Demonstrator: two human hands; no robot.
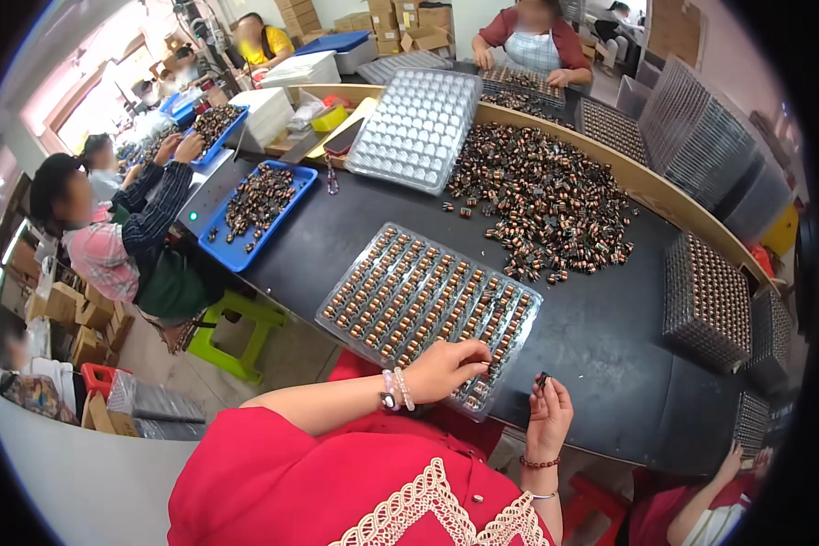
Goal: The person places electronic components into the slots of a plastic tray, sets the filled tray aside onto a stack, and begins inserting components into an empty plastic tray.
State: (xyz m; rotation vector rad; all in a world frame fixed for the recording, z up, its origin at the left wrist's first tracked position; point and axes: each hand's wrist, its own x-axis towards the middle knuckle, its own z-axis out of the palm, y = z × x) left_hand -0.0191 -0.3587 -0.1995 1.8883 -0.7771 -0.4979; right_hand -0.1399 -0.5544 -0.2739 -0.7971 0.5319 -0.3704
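Clear plastic is used for the tray [505, 364], set near the middle and filled with rows of parts [409, 296]. Beyond it, the wooden border [657, 191] is partly covered by one empty tray [414, 132]; a heap [546, 191] is spread far right. One dark part [541, 379] is pinched by the right hand [549, 417], just off the tray's right side; the left hand's [439, 369] thumb and forefinger are pressed together over the tray, whether on a part cannot be told. One blue tray [246, 255] is placed left, on the black table [601, 364]; one green stool [238, 332] is seen below.
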